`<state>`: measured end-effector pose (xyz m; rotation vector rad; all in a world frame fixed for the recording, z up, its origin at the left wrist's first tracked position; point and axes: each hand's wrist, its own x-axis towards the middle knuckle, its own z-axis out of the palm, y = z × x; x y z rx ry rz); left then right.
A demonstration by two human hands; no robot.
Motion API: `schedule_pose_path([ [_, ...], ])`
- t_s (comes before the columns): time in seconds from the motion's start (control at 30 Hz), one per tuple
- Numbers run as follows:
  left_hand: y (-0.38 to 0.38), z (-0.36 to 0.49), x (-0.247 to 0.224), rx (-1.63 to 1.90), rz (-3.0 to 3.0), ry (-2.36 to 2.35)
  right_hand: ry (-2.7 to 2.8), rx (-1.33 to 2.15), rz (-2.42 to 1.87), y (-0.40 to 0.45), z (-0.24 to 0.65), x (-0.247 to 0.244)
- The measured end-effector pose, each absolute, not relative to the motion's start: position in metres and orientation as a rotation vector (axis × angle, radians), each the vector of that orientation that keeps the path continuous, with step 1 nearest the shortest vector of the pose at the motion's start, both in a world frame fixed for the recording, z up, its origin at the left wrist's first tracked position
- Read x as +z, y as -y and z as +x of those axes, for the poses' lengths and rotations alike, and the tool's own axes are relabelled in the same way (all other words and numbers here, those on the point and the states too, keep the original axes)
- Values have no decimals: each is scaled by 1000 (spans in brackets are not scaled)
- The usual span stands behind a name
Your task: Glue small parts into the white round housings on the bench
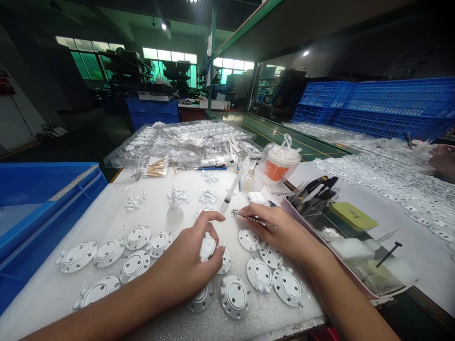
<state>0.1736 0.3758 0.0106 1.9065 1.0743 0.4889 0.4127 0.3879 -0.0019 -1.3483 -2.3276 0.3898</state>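
My left hand [195,253] is closed around a small rounded white part [207,247], partly covered by the fingers. A pair of metal tweezers [256,220] is pinched in my right hand [272,225], with its tips at a little cluster of small dark pieces [234,213] on the white foam sheet [156,293]. Between and beyond the hands lies a syringe [229,196]. Round white discs with two dark holes, such as this one [235,296], lie on both sides of my hands. Left of the syringe stands a white squeeze bottle [175,210] with a thin nozzle.
Small white pieces [208,196] lie in piles, with cotton swabs [156,166] behind. An orange-and-white cup [279,163] stands in a plastic bag. At right is a tool box [355,265]; at left, a blue bin [50,213]. Another person's hand [442,161] shows far right.
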Motion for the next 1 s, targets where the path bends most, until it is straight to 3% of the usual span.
schedule_pose_path([
  [1.0, -376, 174, 8, 498, 1919, -1061, 2313, 311, -1344, -387, 412, -3],
])
